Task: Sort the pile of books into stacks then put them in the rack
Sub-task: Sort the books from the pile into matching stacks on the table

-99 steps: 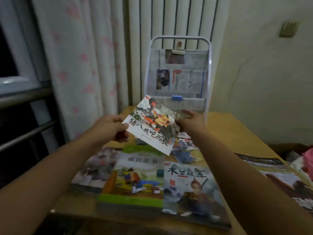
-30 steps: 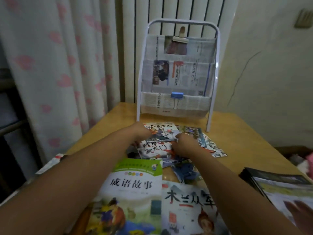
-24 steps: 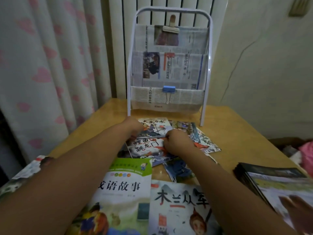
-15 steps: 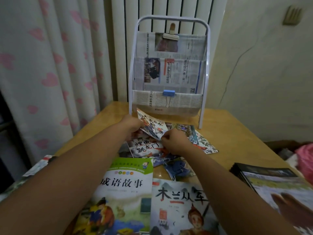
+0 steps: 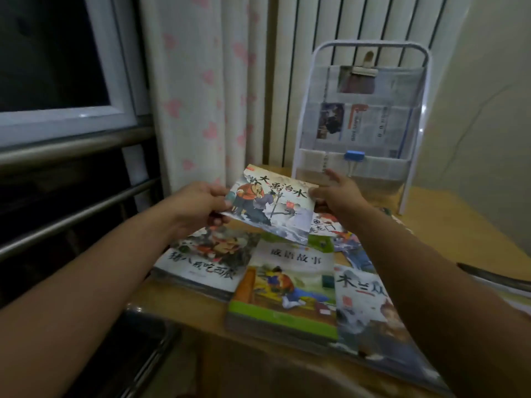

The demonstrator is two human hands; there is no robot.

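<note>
Now bk [image 5: 273,205] btwn both grips

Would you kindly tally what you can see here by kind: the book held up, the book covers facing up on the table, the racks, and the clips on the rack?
Book held in the left hand and right hand: 1
Book covers readable on the table: 4
Racks: 1
Clips on the rack: 2
Total: 8

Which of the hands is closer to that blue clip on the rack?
The right. The right hand holds the lifted book's far edge just below and left of the blue clip; the left hand grips the opposite edge, well to the left.
</note>
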